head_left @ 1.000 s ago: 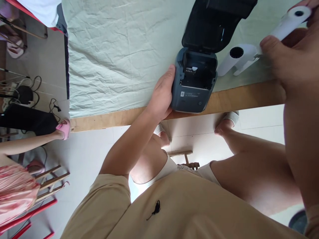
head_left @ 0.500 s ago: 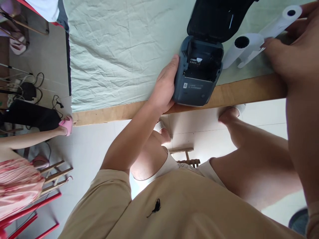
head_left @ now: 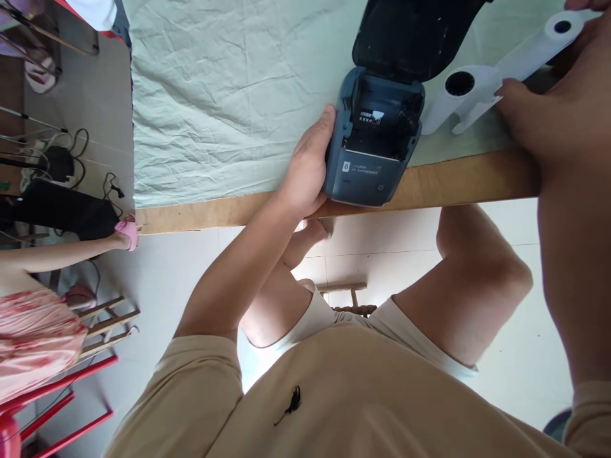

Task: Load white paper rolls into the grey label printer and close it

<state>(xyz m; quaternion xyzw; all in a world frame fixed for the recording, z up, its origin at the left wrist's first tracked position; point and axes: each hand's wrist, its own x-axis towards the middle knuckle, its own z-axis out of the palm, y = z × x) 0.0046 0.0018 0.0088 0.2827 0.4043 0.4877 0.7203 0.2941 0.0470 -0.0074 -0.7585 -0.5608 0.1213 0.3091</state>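
My left hand (head_left: 310, 165) is closed around the left side of a dark blue-grey portable printer (head_left: 363, 178). The printer's black lid (head_left: 405, 38) is swung up, and the roll compartment inside shows a small white label. To its right, a white paper roll (head_left: 442, 105) with a dark hollow core has a loose strip of paper trailing from it. A second, slimmer white paper roll (head_left: 539, 51) lies beyond it. My right hand (head_left: 568, 102) is around this second roll, thumb near its lower end by the loose strip. Some of its fingers are hidden or cut off.
A pale green cloth (head_left: 229, 95) covers the table, whose wooden edge (head_left: 205, 215) runs in front of me. On the left, another person's leg (head_left: 67, 253) shows near a wooden stool (head_left: 109, 324), a red metal frame (head_left: 62, 381) and cables on the floor.
The printer and my left hand have shifted slightly left in view. The rolls and right hand keep about the same arrangement. My right leg has changed position.
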